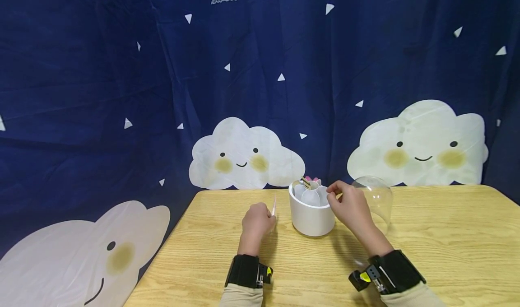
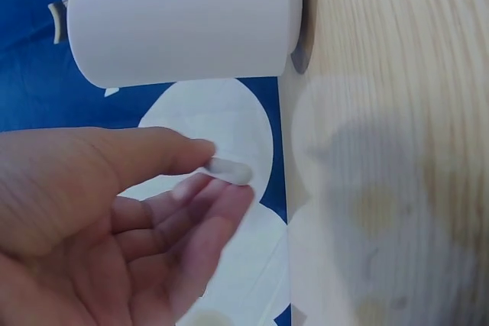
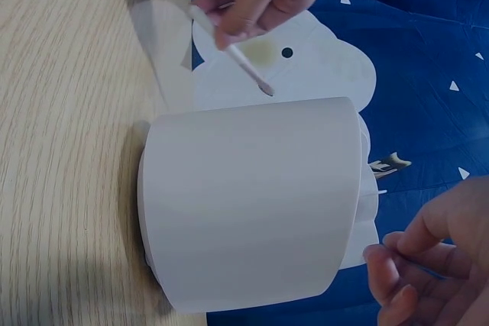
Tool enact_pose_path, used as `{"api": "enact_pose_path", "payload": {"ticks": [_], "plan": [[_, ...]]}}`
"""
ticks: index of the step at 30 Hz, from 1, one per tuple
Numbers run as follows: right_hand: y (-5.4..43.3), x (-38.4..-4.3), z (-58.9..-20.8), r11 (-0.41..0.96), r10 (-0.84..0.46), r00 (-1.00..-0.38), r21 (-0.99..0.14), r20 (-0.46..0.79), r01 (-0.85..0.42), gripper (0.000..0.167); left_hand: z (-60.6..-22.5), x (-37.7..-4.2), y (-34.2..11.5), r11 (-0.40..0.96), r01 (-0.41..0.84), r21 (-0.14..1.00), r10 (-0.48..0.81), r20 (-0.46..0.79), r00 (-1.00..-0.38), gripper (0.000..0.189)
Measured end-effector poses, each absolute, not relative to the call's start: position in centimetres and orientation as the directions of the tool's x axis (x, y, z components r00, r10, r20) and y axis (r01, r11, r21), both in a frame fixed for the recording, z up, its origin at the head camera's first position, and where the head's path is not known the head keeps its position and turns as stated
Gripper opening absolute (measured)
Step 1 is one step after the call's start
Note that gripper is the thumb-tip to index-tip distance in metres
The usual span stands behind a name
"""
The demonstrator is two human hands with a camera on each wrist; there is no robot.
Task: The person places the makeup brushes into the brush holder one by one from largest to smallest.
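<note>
In the head view, a white round pot (image 1: 312, 222) stands upright on the table. Its white petal-shaped insert (image 1: 310, 197) has compartments and a small central cup, with a gold-and-dark item (image 1: 306, 182) sticking up. Left of the pot, my left hand (image 1: 257, 219) pinches a slim white stick (image 3: 237, 55) with a pale pink tapered end; its exact kind is unclear. My right hand (image 1: 351, 203) is at the pot's right rim, thumb and forefinger tips together by the insert's edge. The right wrist view does not show clearly whether they pinch it.
A clear dome (image 1: 380, 203) stands on the table behind my right hand. Something pink (image 1: 313, 179) shows at the pot's back. The wooden table (image 1: 203, 248) ends against a dark blue curtain (image 1: 260, 86) with white clouds.
</note>
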State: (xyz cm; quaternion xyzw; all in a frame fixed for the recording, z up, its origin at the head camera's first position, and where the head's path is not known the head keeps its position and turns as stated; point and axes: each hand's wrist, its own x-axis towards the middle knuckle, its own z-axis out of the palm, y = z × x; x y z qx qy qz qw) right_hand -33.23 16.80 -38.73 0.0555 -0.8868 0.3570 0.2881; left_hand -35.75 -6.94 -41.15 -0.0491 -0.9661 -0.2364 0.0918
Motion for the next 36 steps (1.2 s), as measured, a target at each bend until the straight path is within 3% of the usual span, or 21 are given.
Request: {"api": "enact_pose_path", "payload": {"ticks": [8,19,30,36], "plan": [[16.9,-33.2,-38.7,0.735,0.106,-0.820,-0.600,0.562,-0.316,0.013,-40.7,-36.0,-6.5,0.855,0.180,0.486,-0.009,0.360,-0.933,0.013],[16.8,-33.1,-38.7,0.723,0.117,-0.798,-0.601,0.592,-0.340,0.013,-39.7,-35.5,-5.3,0.793,0.327,0.514,-0.017,0.555,-0.832,0.013],[16.4,-33.2,-38.7,0.698,0.129,-0.730,-0.585,0.671,-0.414,0.011,-38.0,-34.2,-3.3,0.721,0.434,0.541,0.017,0.612,-0.791,0.012],[15.9,-33.0,-38.3,0.598,0.124,-0.737,-0.642,0.665,-0.479,0.012,-37.7,-33.5,-2.2,0.671,0.500,0.548,0.049,0.640,-0.767,0.011]]}}
